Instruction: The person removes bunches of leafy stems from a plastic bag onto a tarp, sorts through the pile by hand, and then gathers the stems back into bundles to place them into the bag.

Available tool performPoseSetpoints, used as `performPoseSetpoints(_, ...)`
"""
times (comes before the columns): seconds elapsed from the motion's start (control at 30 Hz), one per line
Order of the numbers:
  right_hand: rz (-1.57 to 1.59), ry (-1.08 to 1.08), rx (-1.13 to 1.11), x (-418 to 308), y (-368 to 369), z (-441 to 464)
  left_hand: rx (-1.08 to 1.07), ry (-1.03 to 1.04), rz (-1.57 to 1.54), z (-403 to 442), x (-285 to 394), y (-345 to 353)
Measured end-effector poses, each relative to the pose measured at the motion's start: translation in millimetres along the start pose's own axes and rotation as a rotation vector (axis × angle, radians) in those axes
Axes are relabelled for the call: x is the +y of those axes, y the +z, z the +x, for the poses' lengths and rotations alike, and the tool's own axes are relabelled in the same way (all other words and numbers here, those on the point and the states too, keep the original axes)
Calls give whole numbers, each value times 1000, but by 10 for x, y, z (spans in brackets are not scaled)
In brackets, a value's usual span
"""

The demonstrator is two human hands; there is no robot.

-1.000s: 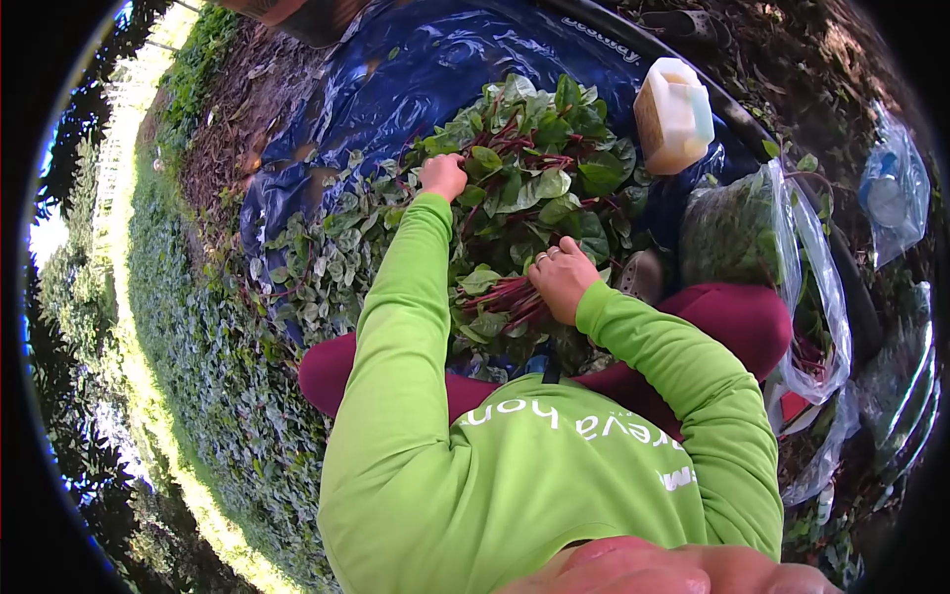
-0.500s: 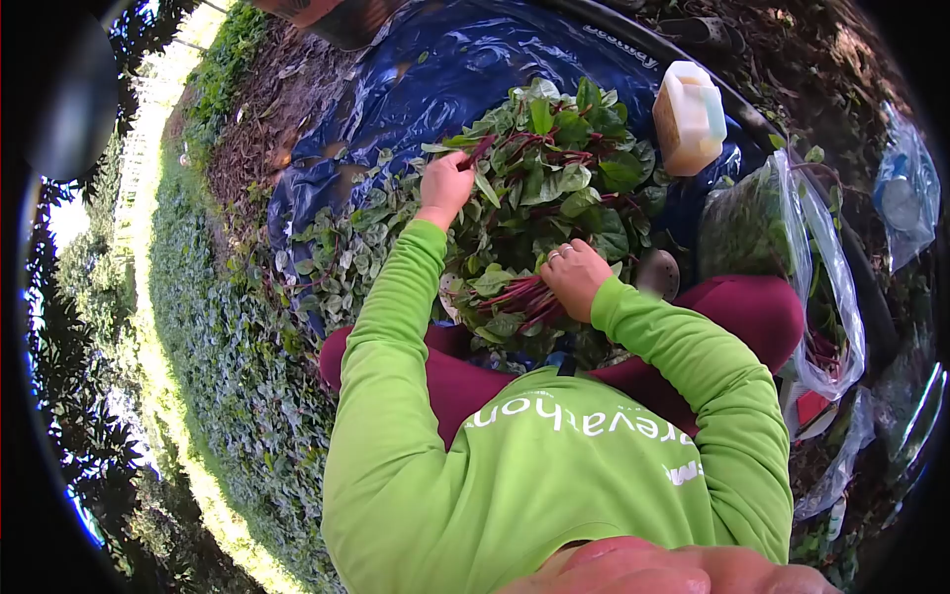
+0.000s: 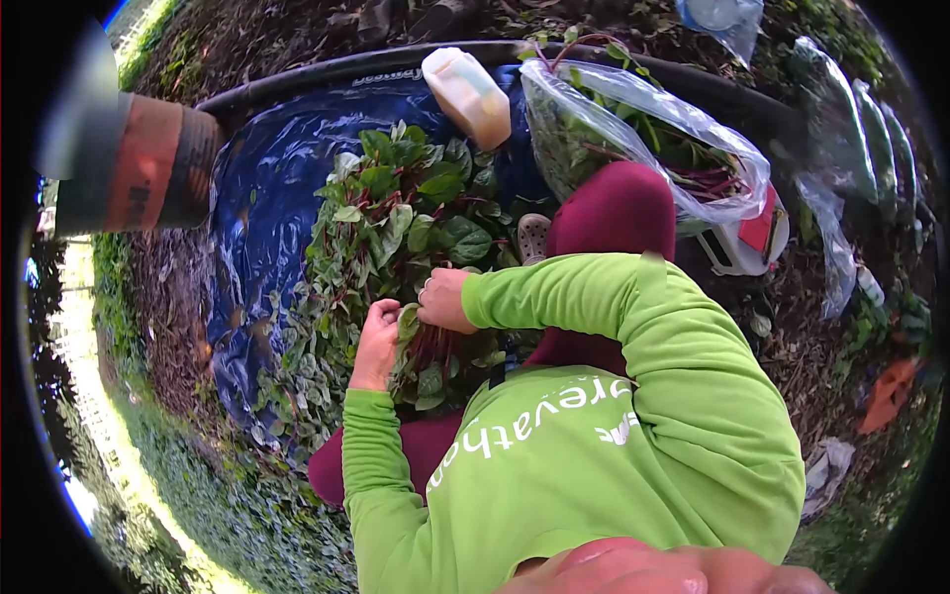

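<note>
My right hand (image 3: 447, 300), a ring on one finger, is closed around a bunch of red-stemmed leafy greens (image 3: 432, 346) whose stems hang down toward my lap. Close beside it, my left hand (image 3: 376, 342) has its fingers pinched together against a green leaf at the side of the bunch; the fingertips are partly hidden. In front of both hands lies a large heap of the same greens (image 3: 396, 213), with dark red stems showing among the leaves. Looser leafy stems spread to the left of the heap.
A blue plastic sheet (image 3: 262, 188) lies under the greens. A cloudy plastic jug (image 3: 467, 97) stands beyond the heap. Right of it, a clear bag (image 3: 554, 124) holds more greens, near a white-and-red object (image 3: 747, 243). A dark bucket with an orange band (image 3: 148, 163) stands left.
My left hand has come back from the heap's far left to the bunch in my right hand, and what it held out there is no longer seen apart. The view has turned rightward.
</note>
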State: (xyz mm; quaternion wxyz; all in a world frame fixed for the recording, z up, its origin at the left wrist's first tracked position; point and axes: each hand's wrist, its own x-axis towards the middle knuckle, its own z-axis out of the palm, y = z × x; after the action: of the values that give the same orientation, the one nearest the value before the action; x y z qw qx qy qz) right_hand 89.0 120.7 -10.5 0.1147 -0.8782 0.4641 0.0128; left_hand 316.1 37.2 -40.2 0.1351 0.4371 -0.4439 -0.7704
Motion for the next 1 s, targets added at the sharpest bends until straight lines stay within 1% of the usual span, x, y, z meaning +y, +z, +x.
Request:
performPoseSetpoints(0.03,18,12,29,-14,-140,-40,99,177,170,-34,149,91)
performPoseSetpoints(0.07,28,69,110,30,-283,-114,202,359,331,-112,299,167)
performPoseSetpoints(0.1,58,137,130,93,-505,-196,349,577,531,-199,461,256)
performPoseSetpoints(0.13,84,199,148,174,-746,-285,540,771,675,-278,559,332)
performPoseSetpoints(0.2,83,346,332,316,-1210,-543,645,1014,733,-618,787,737)
performPoseSetpoints(0.23,82,410,416,415,-1444,-693,561,1203,822,-721,861,904)
performPoseSetpoints(0.27,80,472,499,511,-1689,-861,431,1327,890,-794,916,1086)
performPoseSetpoints(0.33,79,648,559,607,-2237,-1257,147,1318,1006,-762,879,1331)
performPoseSetpoints(0.4,24,686,713,753,-2616,-1618,37,1268,1037,-476,993,1606)
performPoseSetpoints(0.47,164,512,829,915,-2945,-2041,91,1072,766,44,1203,1862)
performPoseSetpoints(0.5,201,466,846,855,-3114,-2278,78,655,527,391,1397,1971)
performPoseSetpoints(0.57,296,370,922,815,-3268,-2604,-24,291,230,996,1722,2129)
performPoseSetpoints(0.6,292,368,924,806,-3264,-2714,-36,194,269,1216,1871,2252)
performPoseSetpoints(0.67,514,493,856,790,-3261,-2938,-19,111,426,1686,1939,2401)
performPoseSetpoints(0.7,556,533,876,756,-3198,-3005,-24,83,467,1798,1937,2438)
performPoseSetpoints(0.73,549,535,881,812,-3090,-3056,-45,73,472,1836,1951,2443)
performPoseSetpoints(0.8,746,466,897,943,-2764,-3120,-95,70,473,1881,1953,2422)
performPoseSetpoints(0.87,929,460,801,1013,-2502,-3178,-173,67,445,1888,1987,2357)
performPoseSetpoints(0.93,1047,479,593,1320,-2093,-3266,-249,87,396,1876,1982,2254)
performPoseSetpoints(1.0,1306,526,459,1556,-1594,-3343,-333,123,341,1910,1989,2222)
